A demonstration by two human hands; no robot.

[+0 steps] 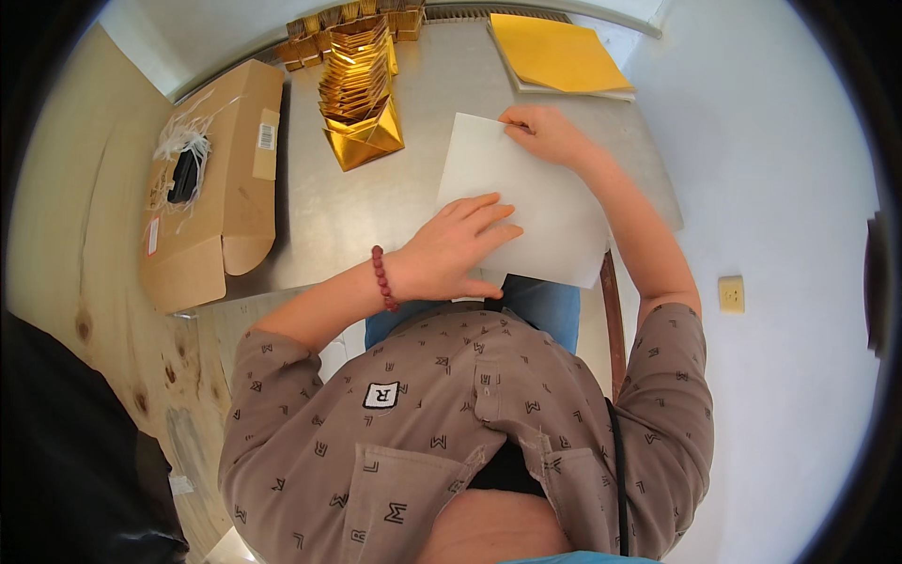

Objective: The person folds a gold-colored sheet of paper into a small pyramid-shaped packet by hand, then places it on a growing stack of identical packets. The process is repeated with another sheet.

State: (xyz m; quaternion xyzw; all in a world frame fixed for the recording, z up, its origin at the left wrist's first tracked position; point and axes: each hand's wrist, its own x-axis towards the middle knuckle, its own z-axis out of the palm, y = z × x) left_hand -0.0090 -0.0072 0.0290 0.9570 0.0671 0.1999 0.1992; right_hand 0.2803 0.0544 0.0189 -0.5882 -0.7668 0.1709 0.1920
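At the metal table (315, 160), seen from the head camera, the action centres on a pale sheet (536, 207), lying a little askew in front of the person, its lower edge down by the blue jeans (564, 315). Here's the left hand (456, 240), spread over the sheet's lower left part, fingers loose and apart, palm down, grasping nothing! A dark red bracelet (380, 278) rings that wrist. And up at the top, the right hand (547, 133) has its fingers curled in tight on the sheet's upper right corner, pinching it, the forearm running down past the sheet's right side.

Look beyond the sheet, to the left: a row of gold envelopes (365, 141), overlapping one another in a long line, the nearest one showing its whole shiny face. Brown bundles (305, 49) crowd behind them at the table's far edge. Over to the far right sits a stack (559, 54), bright yellow on top with paler layers beneath, just beyond the right hand.

Out on the left end, a cardboard box (252, 202), with white strips (193, 127) and a black object (186, 177) on it; what that object is, I can't tell. A socket (731, 294) shows on the right, and black cloth (80, 451) fills the lower left corner.
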